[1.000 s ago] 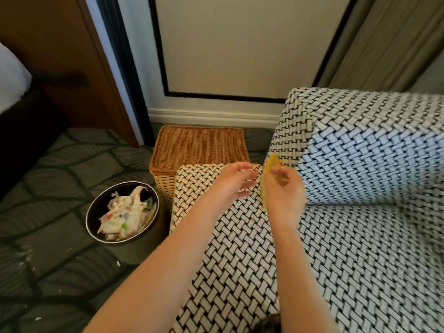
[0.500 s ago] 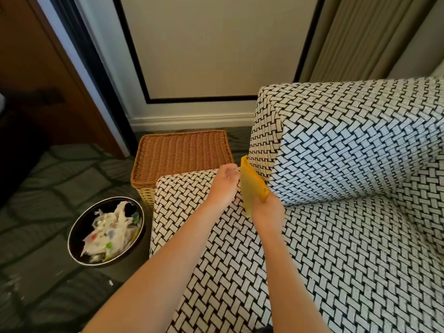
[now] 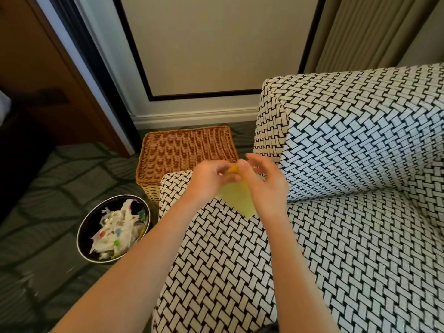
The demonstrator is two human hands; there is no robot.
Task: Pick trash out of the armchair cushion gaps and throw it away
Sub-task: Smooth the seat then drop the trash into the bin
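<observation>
Armchair (image 3: pixel 360 236) in basket-weave cloth fills three o'clock, its armrest edge under both hands, wastebin (image 3: pixel 89 222) of crumpled wrappers on open carpet at eight o'clock, left hand (image 3: pixel 211 181) pinching the yellow paper (image 3: pixel 237 198) by its top, right hand (image 3: pixel 266 186) splayed loose just beside.

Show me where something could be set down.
Free: wicker basket lid beyond the armrest, seat cushion right of it, carpet left of the bin. Crowded: the bin, full of trash; the armrest's far end, where left grip and right grip meet on the yellow paper.
</observation>
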